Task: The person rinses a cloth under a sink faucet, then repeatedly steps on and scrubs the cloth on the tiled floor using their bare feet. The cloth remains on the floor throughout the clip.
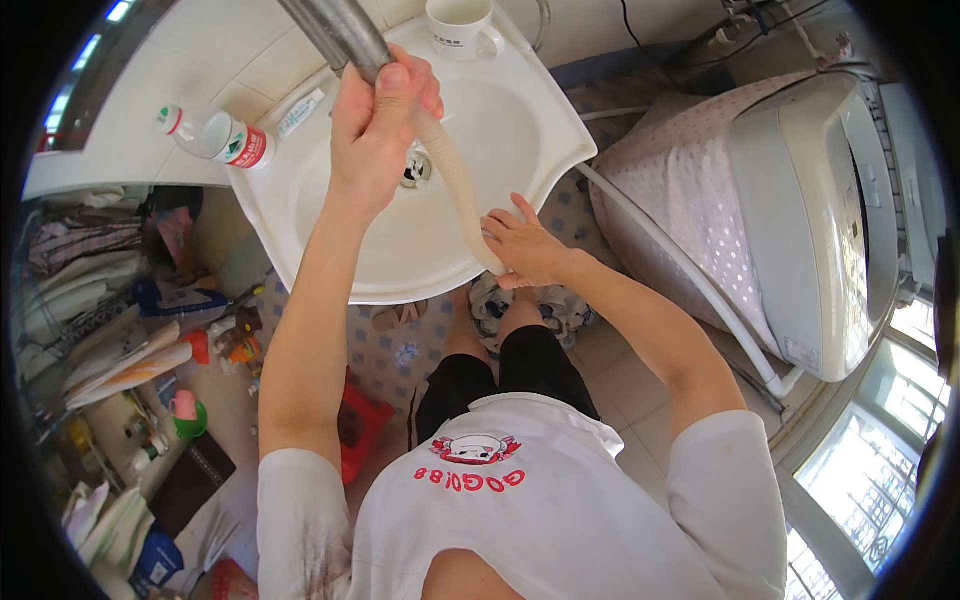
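My left hand (379, 131) grips a steel tube (345, 37) where it meets a pale beige hose (454, 169), above the white washbasin (375, 279). From that fist the hose bends down across the bowl to the front rim. There my right hand (529, 244) has its thumb and fingers about the hose's lower end, with one finger raised and apart. Beneath the hose, the drain (416, 171) shows in the bowl. The tube's far end runs out of the picture at the top.
A white mug (461, 30) stands on the basin's back corner. On the left ledge are a plastic bottle (217, 139) and a toothpaste tube (301, 112). To the right stands a covered washing machine (787, 217) beside a white pipe (682, 266). A red stool (364, 424) is at lower left.
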`<state>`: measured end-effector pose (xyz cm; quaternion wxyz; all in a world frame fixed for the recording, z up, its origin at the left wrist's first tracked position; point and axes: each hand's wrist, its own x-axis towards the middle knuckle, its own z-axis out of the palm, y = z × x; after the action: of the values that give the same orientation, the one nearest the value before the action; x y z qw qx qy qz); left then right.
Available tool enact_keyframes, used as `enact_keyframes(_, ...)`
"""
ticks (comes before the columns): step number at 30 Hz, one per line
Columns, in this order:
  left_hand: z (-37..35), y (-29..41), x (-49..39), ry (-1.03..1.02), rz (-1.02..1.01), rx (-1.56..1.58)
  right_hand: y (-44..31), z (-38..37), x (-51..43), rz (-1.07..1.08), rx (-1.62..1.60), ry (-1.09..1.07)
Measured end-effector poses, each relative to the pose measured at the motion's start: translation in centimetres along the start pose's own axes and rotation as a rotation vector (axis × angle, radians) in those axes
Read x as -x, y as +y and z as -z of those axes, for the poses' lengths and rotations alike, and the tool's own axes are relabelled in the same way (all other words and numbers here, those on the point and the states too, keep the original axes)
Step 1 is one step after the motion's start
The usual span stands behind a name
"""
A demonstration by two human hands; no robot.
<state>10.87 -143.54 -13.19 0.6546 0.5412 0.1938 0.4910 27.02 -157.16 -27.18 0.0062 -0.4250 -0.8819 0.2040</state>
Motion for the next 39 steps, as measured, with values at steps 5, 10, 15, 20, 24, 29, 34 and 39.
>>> enact_keyframes(5,0.1,-0.1,-0.1,-0.028,0.007,0.012,0.1,0.1,0.2,-0.01,-0.03,0.014)
enact_keyframes(10,0.1,0.2,0.1,-0.019,0.034,-0.012,0.3,-0.1,0.3,0.009,-0.108,0.026)
enact_keyframes(15,-0.4,0.6,0.3,0.019,0.062,-0.095,0.9,-0.5,0.4,0.04,-0.046,0.092)
enact_keyframes(20,-0.5,0.7,0.5,0.101,0.121,-0.04,0.5,-1.2,0.4,-0.009,-0.104,0.151)
enact_keyframes(24,0.2,0.6,0.3,0.066,0.116,-0.113,0.5,-1.7,0.7,-0.043,-0.136,0.205)
enact_keyframes(29,0.5,0.9,0.1,0.075,0.168,-0.121,0.3,-2.1,0.9,-0.098,-0.201,0.281)
enact_keyframes(34,0.6,1.1,-0.2,-0.008,0.182,-0.134,0.2,-2.5,0.6,-0.124,-0.192,0.263)
enact_keyframes(39,1.5,0.9,-0.3,-0.019,0.174,-0.073,-0.6,-2.6,0.4,-0.188,-0.156,0.285)
